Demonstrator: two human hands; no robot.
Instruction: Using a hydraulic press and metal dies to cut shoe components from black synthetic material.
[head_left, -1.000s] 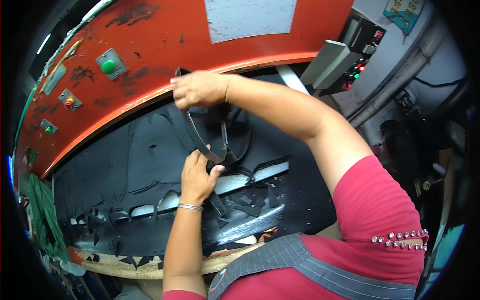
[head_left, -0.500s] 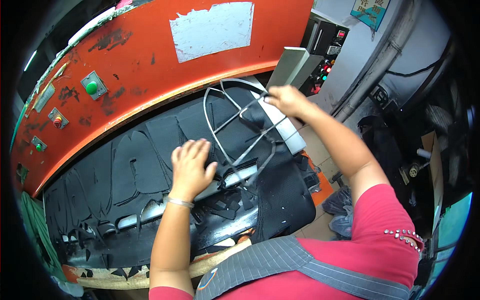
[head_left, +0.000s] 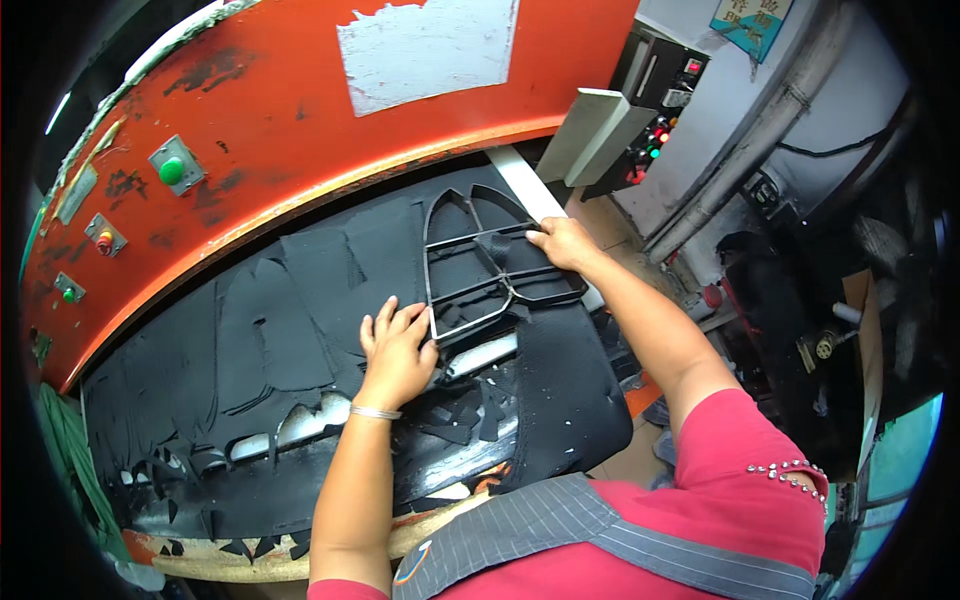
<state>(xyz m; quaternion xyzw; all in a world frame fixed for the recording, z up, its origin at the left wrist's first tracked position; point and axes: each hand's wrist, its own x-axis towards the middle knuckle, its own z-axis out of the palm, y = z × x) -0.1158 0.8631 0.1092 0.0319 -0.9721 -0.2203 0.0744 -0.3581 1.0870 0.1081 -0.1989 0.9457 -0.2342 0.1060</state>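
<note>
A metal cutting die (head_left: pixel 467 238) with a thin-walled curved outline and crossbars lies on black sheet material (head_left: pixel 380 230) that has a grained, leather-like surface. My right hand (head_left: pixel 566 246) grips the die's right edge, its fingertips over the rim. At the die's lower left corner rests my left hand (head_left: pixel 396 350), fingers spread on the black material, with the fingertips beside the die's edge and nothing held. Cut-out gaps and slits run through the sheet to the left. Small black offcuts (head_left: pixel 452 420) are scattered just right of my left wrist.
An orange press beam (head_left: pixel 290 120) spans the far side, with a green button (head_left: pixel 172 171) and a red knob (head_left: pixel 104 242) on its face. A white bar (head_left: pixel 525 183) runs along the right side. A control box with lit buttons (head_left: pixel 655 140) stands at the far right.
The die has come down from a tilted position to lie flatter on the black material, guided by my right hand. My left hand has shifted slightly right and down, to its edge.
</note>
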